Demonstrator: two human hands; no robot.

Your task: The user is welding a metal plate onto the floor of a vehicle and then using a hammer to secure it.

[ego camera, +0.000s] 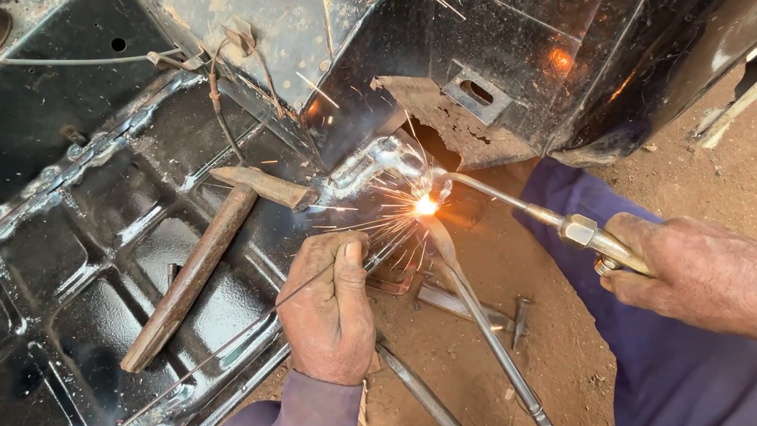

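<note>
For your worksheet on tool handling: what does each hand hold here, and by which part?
The right hand grips the welding torch at its handle end, behind the brass fitting. The left hand pinches a thin filler rod near its glowing tip.

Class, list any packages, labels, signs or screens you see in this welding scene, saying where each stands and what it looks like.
None in view: only black sheet-metal panels, a hammer, a torch in the right hand and a filler rod in the left hand.
</note>
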